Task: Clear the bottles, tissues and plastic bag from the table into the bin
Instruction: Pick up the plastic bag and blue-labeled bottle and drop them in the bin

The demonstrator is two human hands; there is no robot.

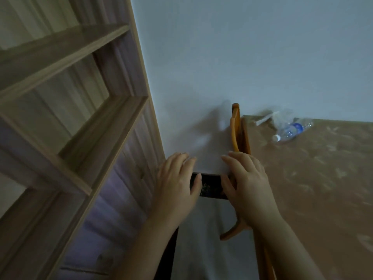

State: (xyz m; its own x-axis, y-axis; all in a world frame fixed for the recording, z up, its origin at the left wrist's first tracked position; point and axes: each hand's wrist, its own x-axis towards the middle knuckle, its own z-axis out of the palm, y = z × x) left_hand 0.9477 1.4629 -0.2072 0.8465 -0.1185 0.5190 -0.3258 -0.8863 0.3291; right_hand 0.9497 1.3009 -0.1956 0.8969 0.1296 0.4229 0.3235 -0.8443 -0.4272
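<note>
Crumpled clear bottle (290, 130) on mottled table (323, 178); bag perhaps behind.

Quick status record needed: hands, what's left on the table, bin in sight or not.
left hand: open, fingers spread, on a dark object's left end
right hand: open, on the dark object's right end
dark object: identity unclear
table: at right, holds a plastic bottle lying on its side
plastic bag: clear, behind the bottle, blurred
tissues: cannot tell
bin: not identifiable
shelf unit: at left

I'm in a room at home. Wooden shelves (66, 110) stand beside a plain wall (242, 57); a wooden chair (238, 130) meets the table (323, 178).
</note>
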